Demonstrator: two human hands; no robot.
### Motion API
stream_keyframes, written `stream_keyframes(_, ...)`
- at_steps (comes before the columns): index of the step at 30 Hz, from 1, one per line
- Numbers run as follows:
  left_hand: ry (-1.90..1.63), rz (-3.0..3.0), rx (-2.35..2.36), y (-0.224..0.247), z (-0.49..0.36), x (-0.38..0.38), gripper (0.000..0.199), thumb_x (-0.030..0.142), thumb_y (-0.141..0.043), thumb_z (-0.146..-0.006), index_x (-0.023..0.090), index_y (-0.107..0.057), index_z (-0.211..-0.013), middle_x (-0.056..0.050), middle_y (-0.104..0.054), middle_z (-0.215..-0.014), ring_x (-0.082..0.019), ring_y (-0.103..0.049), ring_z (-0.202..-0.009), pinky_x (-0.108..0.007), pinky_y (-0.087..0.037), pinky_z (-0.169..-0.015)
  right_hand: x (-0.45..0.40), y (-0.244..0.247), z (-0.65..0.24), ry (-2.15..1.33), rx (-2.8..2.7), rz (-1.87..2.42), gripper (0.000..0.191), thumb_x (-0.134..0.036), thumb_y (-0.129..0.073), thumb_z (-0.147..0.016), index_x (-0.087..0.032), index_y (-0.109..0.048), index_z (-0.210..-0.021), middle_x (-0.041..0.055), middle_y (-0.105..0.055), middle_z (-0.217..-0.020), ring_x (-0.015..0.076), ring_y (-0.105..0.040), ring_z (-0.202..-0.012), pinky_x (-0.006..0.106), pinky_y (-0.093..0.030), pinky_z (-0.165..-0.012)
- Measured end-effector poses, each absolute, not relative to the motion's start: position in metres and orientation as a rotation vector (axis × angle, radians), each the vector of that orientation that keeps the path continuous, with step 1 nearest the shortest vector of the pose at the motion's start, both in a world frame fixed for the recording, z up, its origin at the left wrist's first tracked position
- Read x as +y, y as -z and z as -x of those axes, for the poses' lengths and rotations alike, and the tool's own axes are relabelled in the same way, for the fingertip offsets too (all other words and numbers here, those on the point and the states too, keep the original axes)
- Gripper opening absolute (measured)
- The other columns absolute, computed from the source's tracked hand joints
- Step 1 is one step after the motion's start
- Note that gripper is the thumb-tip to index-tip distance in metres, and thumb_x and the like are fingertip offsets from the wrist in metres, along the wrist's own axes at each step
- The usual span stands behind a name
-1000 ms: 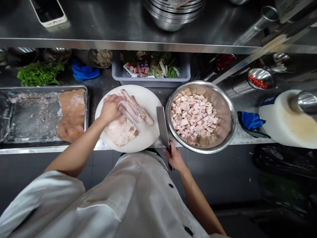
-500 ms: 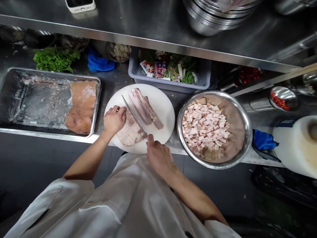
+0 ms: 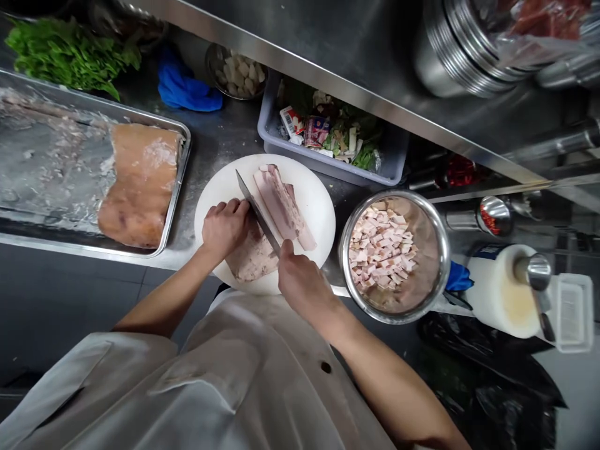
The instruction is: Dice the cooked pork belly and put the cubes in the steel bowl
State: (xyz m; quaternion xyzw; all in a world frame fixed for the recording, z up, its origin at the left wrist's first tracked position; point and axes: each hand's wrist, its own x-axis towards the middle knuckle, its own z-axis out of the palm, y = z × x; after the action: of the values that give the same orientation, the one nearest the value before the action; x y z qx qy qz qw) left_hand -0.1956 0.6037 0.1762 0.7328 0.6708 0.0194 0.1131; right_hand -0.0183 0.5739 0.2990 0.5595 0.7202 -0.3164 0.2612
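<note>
White and round, the cutting board (image 3: 210,194) sits near the middle of the head view. At its seven o'clock lies a pale meat slab (image 3: 252,259), with cut strips (image 3: 277,203) toward one o'clock. The left hand (image 3: 225,228), at nine o'clock, rests on the slab with bent fingers; whether they pinch or only press I cannot tell. The right hand (image 3: 302,278), toward five o'clock, is wrapped around the handle of a knife (image 3: 259,213), its blade pointing to eleven along the slab's edge nearest the strips. Slicing appears to be the step in hand; a stroke here calls for a steady slab and fingertips tucked clear of the edge. Diced meat (image 3: 382,247) lies in a steel bowl (image 3: 431,250) just past three o'clock. Compared with one second ago, the knife has left the gap between board and bowl, and the left hand has moved from the strips onto the slab.
</note>
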Motion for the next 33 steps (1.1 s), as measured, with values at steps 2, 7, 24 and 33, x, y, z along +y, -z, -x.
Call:
stream_keyframes(2, -0.064, -2.166, 1.939, -0.177, 0.197, 0.604, 0.032, 0.031, -0.037, -0.1, 0.02, -0.062, -0.118, -0.016, -0.066, -0.111, -0.031, -0.06, -0.098, -0.043, -0.04, -0.081, 0.589, -0.299, 0.027, 0.857, 1.953, -1.513, 0.04, 0.001, -0.04, -0.091, -0.009, -0.041, -0.13, 0.019, -0.074, -0.096, 0.0288, -0.075, -0.094, 0.034, -0.056, -0.072)
stream_keyframes(7, -0.099, -2.153, 1.894, -0.175, 0.199, 0.605, 0.031, 0.033, -0.036, -0.101, 0.02, -0.062, -0.111, -0.015, -0.066, -0.106, -0.03, -0.059, -0.095, -0.044, -0.04, -0.079, 0.609, -0.285, 0.051, 0.837, 1.912, -1.511, 0.035, -0.001, -0.042, -0.092, -0.01, -0.043, -0.126, 0.0202, -0.074, -0.097, 0.0275, -0.075, -0.094, 0.033, -0.057, -0.075)
stream_keyframes(24, -0.193, -2.133, 1.845, -0.166, 0.202, 0.601, 0.029, 0.024, -0.038, -0.097, 0.02, -0.062, -0.112, -0.016, -0.064, -0.121, -0.032, -0.059, -0.1, -0.047, -0.044, -0.083, 0.6, -0.203, 0.061, 0.578, 1.883, -1.538, 0.03, -0.018, -0.034, -0.102, -0.008, -0.047, -0.128, 0.0181, -0.076, -0.092, 0.0297, -0.076, -0.087, 0.037, -0.059, -0.075)
stream_keyframes(33, -0.207, -2.069, 1.84, -0.169, 0.2, 0.603, 0.031, 0.027, -0.035, -0.099, 0.02, -0.064, -0.109, -0.018, -0.063, -0.117, -0.033, -0.058, -0.101, -0.048, -0.042, -0.082, 0.612, -0.194, 0.07, 0.555, 1.963, -1.625, 0.028, -0.015, -0.031, -0.102, -0.011, -0.048, -0.124, 0.0164, -0.076, -0.093, 0.0294, -0.075, -0.089, 0.039, -0.059, -0.077)
